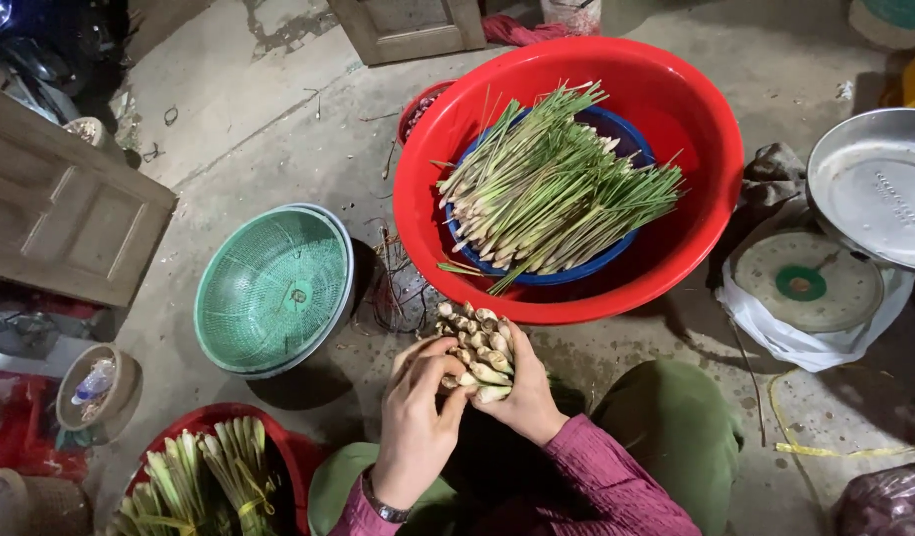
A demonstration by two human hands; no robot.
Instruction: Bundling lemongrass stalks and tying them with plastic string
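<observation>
Lemongrass bundle (474,349) at 6 o'clock, cut root ends facing camera, long axis running down and away (stalks hidden). Left hand (415,422) and right hand (522,392) closed around it. Red basin (696,129) at 12.

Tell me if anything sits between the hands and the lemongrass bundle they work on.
Nothing visible does. The left hand and right hand both grip the bundle of lemongrass stalks directly, fingers wrapped around its root ends, just in front of the red basin.
</observation>
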